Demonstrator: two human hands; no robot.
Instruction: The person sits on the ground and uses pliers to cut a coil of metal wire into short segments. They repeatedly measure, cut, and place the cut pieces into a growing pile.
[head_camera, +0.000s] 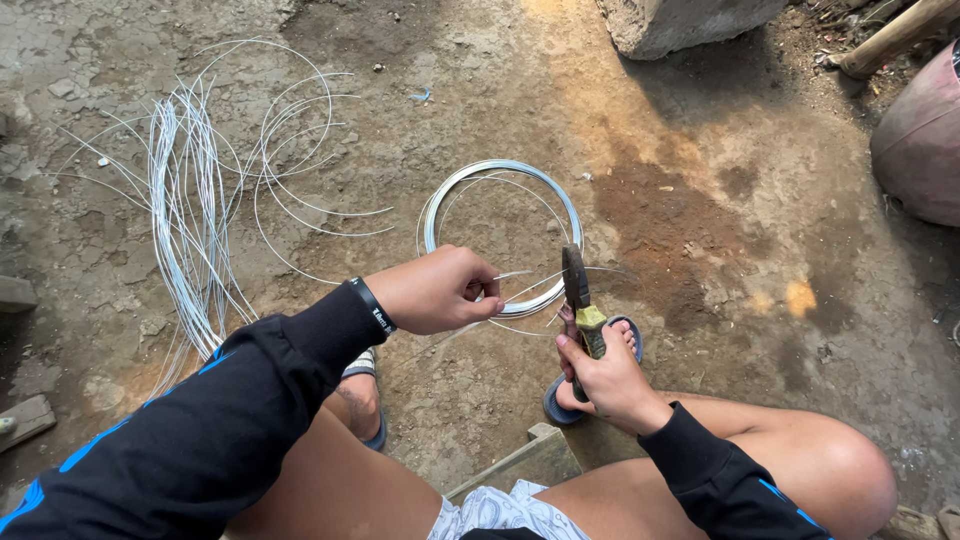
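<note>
Wire everywhere in this shot. Person sits low over a dirt floor (700, 230), bare knees out, black sleeves with blue stripes, sandals on both feet.

Left hand (437, 290) is clenched around the end of a thin wire strand (520, 275), pinching it between the fingers. That strand runs right toward the pliers (580, 300) in the right hand (605, 378). Right hand is wrapped tight on the handles, which have yellow-green grips, and the dark head of the tool points up and away from the body. The strand crosses just at the head, but I can't tell whether the tool is actually biting on it or just sitting next to it.

Right behind both hands lies a coil of silvery wire (505, 235) flat on the ground, a neat ring, and the strand seems to come off it.

Off to the left, well apart from the coil, there's a loose bundle of cut wire pieces (185, 215), long and curved, fanned out on the dirt.

Top edge has a concrete block (680, 20), far right a rounded reddish pot (920, 150), with a wooden stick (890, 38) above it.
</note>
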